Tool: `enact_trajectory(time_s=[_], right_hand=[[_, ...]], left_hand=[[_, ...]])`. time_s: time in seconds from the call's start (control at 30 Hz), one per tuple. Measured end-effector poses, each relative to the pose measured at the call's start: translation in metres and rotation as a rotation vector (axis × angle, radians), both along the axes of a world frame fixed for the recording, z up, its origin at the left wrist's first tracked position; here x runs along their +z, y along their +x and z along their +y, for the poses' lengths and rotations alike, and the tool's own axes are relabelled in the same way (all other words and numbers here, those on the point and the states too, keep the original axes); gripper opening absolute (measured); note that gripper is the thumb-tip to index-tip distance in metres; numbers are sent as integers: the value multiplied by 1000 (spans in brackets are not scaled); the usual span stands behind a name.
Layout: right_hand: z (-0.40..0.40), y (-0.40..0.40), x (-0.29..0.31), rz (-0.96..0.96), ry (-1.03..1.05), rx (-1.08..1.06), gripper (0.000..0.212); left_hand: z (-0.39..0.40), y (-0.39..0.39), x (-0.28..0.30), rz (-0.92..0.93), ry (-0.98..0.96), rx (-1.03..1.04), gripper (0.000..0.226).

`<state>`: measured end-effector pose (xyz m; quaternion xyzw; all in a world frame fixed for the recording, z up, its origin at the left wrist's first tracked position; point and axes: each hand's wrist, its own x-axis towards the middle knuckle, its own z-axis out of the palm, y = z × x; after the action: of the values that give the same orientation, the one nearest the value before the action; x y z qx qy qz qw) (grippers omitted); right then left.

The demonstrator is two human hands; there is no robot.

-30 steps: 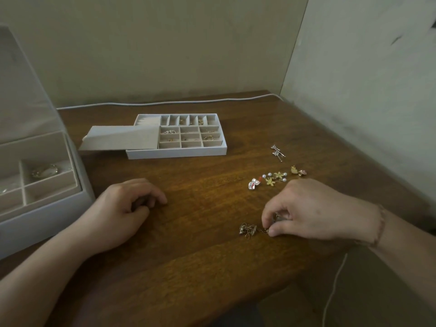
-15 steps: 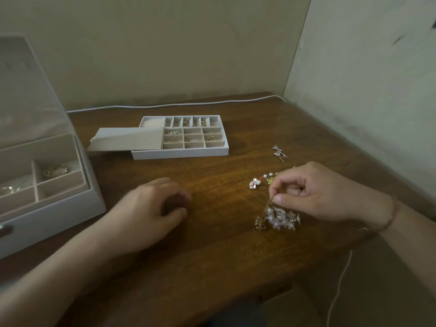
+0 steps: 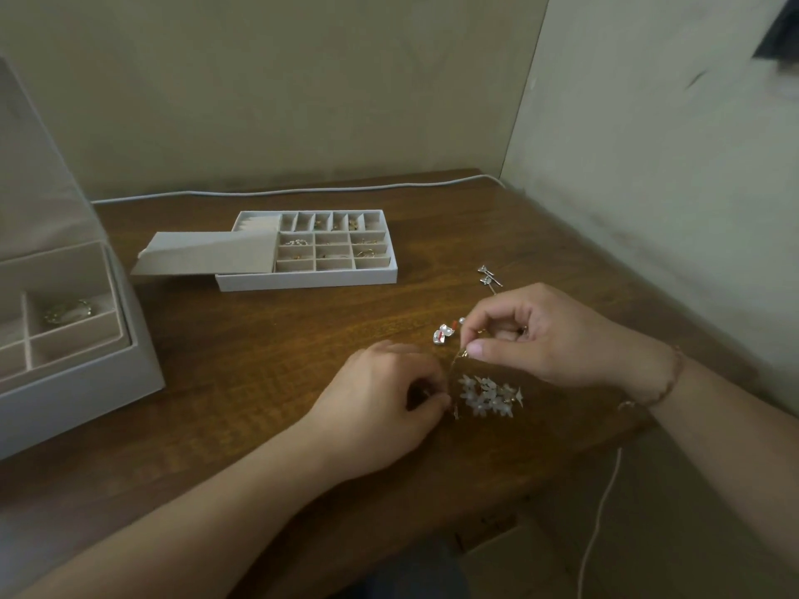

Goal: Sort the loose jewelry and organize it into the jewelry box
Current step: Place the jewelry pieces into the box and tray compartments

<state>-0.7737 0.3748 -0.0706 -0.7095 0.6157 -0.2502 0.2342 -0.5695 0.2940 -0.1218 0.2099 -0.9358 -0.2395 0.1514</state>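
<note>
Near desk's right edge: my right hand (image 3: 549, 335) pinched flower earring (image 3: 488, 395); left hand (image 3: 380, 408) gripped its tangled partner; tugging risked snapping hook.

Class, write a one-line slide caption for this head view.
Right hand lifts a flower earring; left hand pinches its tangled end.

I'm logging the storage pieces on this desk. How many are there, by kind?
Jewelry box, open: 1
Divided tray: 1
Loose flat insert leaning on the tray: 1
Total: 3
</note>
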Motion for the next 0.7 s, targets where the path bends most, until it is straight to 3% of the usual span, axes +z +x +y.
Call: enact_trajectory(time_s=[0.2,0.37,0.47,0.6,0.7], right_hand=[[5,-20,-1,97,33,-79,7],[24,-32,-12,187,223,-36,18],[32,-34,-26,335,173,-51,21],[38,-48,-30,317,92,-117,4],[42,-55,-28,145,74,-133,8]], left_hand=[[-12,14,5,-48,13,-12,11],[3,3,-1,-83,-147,-59,37],[3,2,-7,-63,-216,-82,28],[-7,11,-8,-64,-231,-72,21],[-14,19,-7,-52,-197,-39,18]])
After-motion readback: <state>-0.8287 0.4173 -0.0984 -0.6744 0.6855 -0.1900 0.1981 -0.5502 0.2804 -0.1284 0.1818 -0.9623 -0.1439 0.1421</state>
